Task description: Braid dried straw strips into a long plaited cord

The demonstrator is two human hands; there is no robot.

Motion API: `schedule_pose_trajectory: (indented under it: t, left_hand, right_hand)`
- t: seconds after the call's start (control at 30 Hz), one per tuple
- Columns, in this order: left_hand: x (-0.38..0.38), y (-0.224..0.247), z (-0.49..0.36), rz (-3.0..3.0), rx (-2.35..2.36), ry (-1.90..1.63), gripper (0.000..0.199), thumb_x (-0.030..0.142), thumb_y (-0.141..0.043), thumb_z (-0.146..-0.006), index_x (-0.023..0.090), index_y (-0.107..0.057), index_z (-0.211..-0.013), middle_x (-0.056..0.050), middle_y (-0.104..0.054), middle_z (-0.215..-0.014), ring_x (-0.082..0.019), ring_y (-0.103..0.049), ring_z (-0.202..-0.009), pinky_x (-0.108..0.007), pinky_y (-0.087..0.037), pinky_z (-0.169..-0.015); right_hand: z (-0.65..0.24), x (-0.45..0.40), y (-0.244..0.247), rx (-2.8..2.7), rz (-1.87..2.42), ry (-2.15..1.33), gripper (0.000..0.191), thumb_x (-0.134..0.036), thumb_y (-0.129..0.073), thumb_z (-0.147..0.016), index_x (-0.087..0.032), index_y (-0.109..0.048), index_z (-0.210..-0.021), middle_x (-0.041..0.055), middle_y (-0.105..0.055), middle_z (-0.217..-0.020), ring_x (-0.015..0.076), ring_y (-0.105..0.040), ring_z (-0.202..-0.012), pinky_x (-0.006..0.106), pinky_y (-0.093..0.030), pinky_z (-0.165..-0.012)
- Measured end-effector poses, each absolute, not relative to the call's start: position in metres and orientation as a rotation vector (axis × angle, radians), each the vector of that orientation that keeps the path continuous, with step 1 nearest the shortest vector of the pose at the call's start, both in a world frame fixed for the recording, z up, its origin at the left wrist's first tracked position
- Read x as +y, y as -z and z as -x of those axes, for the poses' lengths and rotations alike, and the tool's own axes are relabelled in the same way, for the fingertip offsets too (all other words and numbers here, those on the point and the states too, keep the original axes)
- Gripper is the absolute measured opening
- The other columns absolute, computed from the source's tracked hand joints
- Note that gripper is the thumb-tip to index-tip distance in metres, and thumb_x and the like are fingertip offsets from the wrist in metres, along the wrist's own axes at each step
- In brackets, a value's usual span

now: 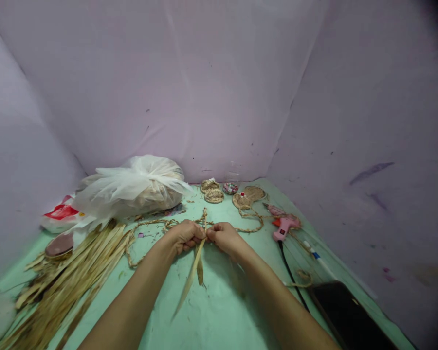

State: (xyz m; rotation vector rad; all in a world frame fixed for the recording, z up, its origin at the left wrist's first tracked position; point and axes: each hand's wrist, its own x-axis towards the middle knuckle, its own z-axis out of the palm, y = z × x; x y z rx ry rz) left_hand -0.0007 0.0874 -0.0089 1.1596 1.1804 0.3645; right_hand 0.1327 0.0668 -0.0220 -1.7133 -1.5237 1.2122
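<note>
Near the middle of the green table, my left hand (188, 236) and my right hand (223, 234) meet, their fingers pinched on strips of dried leaf (193, 270). The loose strip ends hang down toward me, one long and pale, one shorter and browner. Above the fingers a short twisted end (205, 214) points away from me. Behind and beside my hands a braided cord (149, 223) curves across the table to both sides. The exact grip of the fingertips is partly hidden.
A pile of dried leaf strips (73, 279) and a stuffed white plastic bag (138, 187) lie left. Woven coils (214, 195), a beaded round piece (230, 188) and a flat woven piece (254, 194) are at the back. A pink glue gun (285, 227) with black cord and a phone (346, 313) lie right.
</note>
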Motion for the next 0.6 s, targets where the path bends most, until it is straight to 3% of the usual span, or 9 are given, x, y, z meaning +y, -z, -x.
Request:
schedule_pose_trajectory:
  t: [0.17,0.37,0.6]
  left_hand:
    - [0.081,-0.003,-0.005,-1.365,1.385,-0.321,0.009,0.016,-0.050,-0.050,0.016,-0.042,-0.045,0.007,-0.029,-0.033,-0.004,-0.020,-0.028,-0.019,-0.012,-0.031]
    - [0.077,-0.017,-0.009,-1.606,1.608,-0.207,0.011,0.016,-0.053,-0.054,0.014,-0.051,-0.043,0.001,-0.043,-0.034,-0.008,-0.033,-0.031,-0.021,-0.024,-0.035]
    - [0.057,-0.017,-0.028,-1.986,1.765,-0.235,0.011,0.011,-0.058,-0.047,0.017,-0.050,-0.042,-0.005,-0.050,-0.046,-0.019,-0.053,-0.056,-0.023,-0.031,-0.049]
  right_hand:
    - [-0.136,0.066,0.024,-1.453,1.647,-1.286,0.010,-0.014,-0.050,-0.059,-0.013,-0.055,-0.051,-0.0061,-0.035,-0.036,0.0045,-0.027,-0.036,0.019,-0.019,-0.038]
    - [-0.138,0.066,0.022,-1.341,1.544,-1.455,0.009,-0.014,-0.049,-0.058,-0.013,-0.053,-0.049,-0.0061,-0.038,-0.035,0.0031,-0.023,-0.032,0.020,-0.016,-0.037]
    - [-0.134,0.063,0.019,-1.161,1.532,-1.530,0.005,-0.011,-0.046,-0.053,-0.015,-0.048,-0.051,-0.0075,-0.035,-0.034,0.0043,-0.022,-0.032,0.020,-0.015,-0.036]
